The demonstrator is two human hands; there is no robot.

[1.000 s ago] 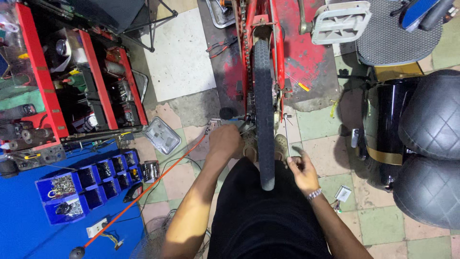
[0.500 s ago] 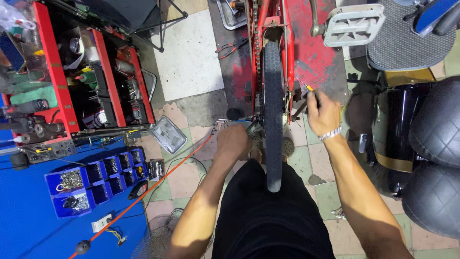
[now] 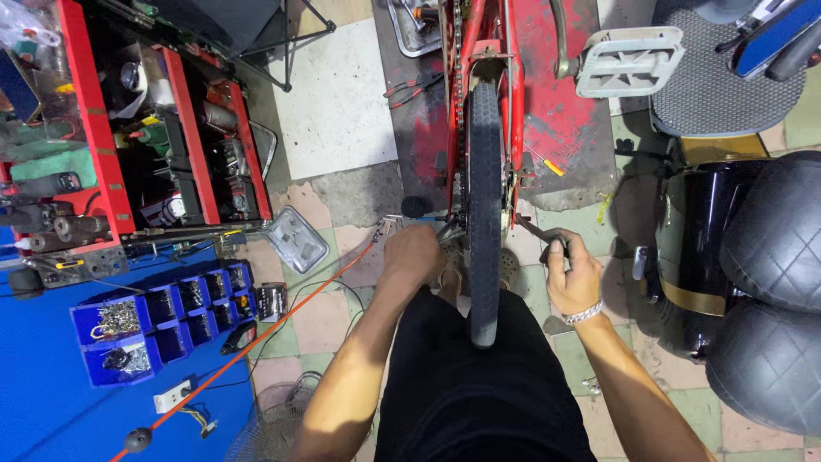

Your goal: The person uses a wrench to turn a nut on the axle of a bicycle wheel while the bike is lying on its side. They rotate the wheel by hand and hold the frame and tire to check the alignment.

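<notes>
Standing astride the red bicycle's rear wheel (image 3: 484, 214), my left hand (image 3: 412, 255) grips a wrench (image 3: 395, 224) and my right hand (image 3: 571, 272) a dark-handled tool (image 3: 540, 234) at the axle, the wheel not yet removed.

Bare forearms with no sleeves; a silver link bracelet (image 3: 584, 313) circles the wrist of the right hand (image 3: 571, 275). Black garment (image 3: 479, 393) covers the lap.
</notes>
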